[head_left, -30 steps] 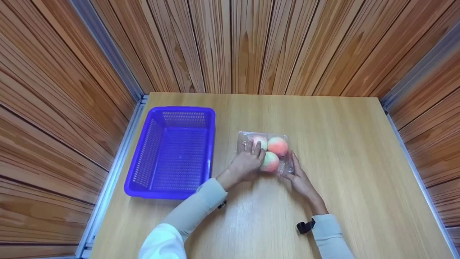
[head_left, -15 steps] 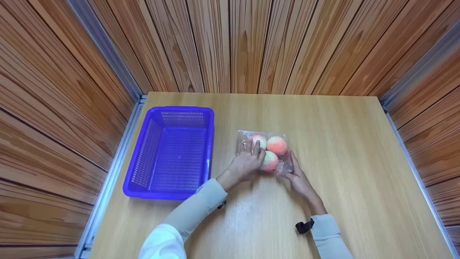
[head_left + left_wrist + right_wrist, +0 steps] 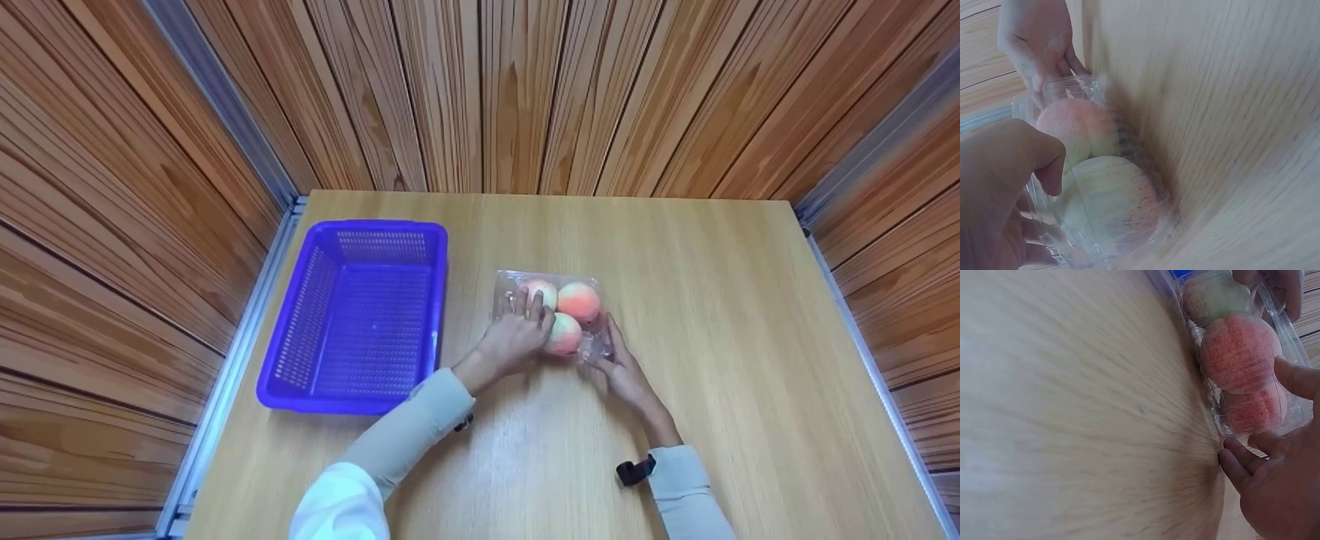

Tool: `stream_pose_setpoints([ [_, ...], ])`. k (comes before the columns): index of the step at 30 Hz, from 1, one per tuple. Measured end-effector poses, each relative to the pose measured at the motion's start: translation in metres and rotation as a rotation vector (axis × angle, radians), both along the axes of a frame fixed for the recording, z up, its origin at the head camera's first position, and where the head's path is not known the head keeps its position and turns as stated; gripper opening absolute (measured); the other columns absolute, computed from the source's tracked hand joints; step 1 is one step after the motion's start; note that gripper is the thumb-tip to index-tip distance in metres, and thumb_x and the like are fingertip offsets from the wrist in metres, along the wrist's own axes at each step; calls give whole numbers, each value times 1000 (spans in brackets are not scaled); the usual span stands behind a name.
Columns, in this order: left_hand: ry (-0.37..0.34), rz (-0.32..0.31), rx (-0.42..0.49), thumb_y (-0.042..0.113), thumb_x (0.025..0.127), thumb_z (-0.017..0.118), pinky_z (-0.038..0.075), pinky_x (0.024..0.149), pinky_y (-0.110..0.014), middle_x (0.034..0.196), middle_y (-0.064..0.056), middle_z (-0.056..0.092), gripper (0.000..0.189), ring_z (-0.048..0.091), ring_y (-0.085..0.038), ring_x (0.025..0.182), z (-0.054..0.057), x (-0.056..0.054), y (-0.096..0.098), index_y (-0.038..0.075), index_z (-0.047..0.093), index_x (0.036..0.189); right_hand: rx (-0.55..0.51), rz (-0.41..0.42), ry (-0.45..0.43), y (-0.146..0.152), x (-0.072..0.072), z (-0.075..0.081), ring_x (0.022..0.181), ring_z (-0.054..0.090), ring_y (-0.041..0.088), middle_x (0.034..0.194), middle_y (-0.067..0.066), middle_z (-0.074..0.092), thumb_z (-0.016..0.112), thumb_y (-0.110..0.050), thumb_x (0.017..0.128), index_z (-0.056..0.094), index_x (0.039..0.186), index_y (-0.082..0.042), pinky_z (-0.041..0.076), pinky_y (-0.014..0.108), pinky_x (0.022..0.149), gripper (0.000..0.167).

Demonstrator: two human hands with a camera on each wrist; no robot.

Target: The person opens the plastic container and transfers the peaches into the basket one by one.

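A clear plastic clamshell box lies on the table around three peaches. The back right peach is the reddest; the front peach is pale green and pink. A third peach sits back left, partly covered by fingers. My left hand rests on top of the box, fingers spread over its left part; the left wrist view shows its thumb bent at the lid. My right hand holds the box's right end, thumb on the near side and fingers at the far side.
A purple plastic basket with perforated walls stands on the wooden table, left of the box. Wood-patterned panels rise behind and at both sides, with metal rails along the corners.
Both hands keep their places on the box with the peaches. Only a slight shift of the whole head view shows.
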State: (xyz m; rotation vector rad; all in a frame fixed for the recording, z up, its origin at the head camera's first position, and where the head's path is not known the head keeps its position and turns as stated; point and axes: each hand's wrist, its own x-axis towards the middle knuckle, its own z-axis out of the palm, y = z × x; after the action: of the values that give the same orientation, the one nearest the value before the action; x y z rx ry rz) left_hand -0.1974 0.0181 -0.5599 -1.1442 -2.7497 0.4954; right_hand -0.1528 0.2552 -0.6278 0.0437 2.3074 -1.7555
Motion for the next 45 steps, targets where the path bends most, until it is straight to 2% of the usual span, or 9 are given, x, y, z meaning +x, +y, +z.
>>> stream_pose_setpoints([
  [8, -14, -10, -32, 38, 100, 65, 54, 110, -58, 158, -27, 52, 66, 56, -47, 142, 4, -1, 0, 4, 50, 154, 52, 2, -7, -2, -1, 0, 167, -4, 39, 181, 14, -2, 56, -13, 107, -5, 172, -13, -1, 58, 135, 89],
  [18, -18, -31, -53, 38, 102, 63, 56, 108, -57, 158, -28, 51, 66, 57, -46, 141, 5, -5, -2, 2, 47, 156, 46, 1, -5, -2, -2, 1, 167, -6, 38, 181, 12, -3, 56, -15, 108, -7, 172, -16, -4, 58, 134, 90],
  [25, -39, -24, -68, 41, 102, 65, 55, 109, -55, 160, -29, 48, 73, 55, -47, 143, 4, -6, -2, 1, 42, 159, 23, 3, -21, -3, -3, 3, 166, -6, 39, 180, 12, -7, 57, -16, 108, -10, 171, -18, -3, 59, 134, 92],
  [36, -64, -20, -29, 35, 100, 64, 58, 105, -56, 157, -29, 52, 68, 58, -45, 140, 9, -5, 0, 0, 47, 156, 15, 6, -20, -5, -2, 4, 166, -9, 41, 180, 15, -8, 53, -12, 107, -9, 171, -15, -4, 61, 133, 90],
  [45, -86, -40, -7, 40, 98, 70, 61, 101, -55, 153, -24, 57, 69, 67, -41, 127, 21, -6, 2, 6, 51, 155, 10, -7, -24, -5, 0, 2, 167, -11, 35, 181, 10, -8, 48, -10, 109, -10, 171, -17, -7, 59, 134, 86],
])
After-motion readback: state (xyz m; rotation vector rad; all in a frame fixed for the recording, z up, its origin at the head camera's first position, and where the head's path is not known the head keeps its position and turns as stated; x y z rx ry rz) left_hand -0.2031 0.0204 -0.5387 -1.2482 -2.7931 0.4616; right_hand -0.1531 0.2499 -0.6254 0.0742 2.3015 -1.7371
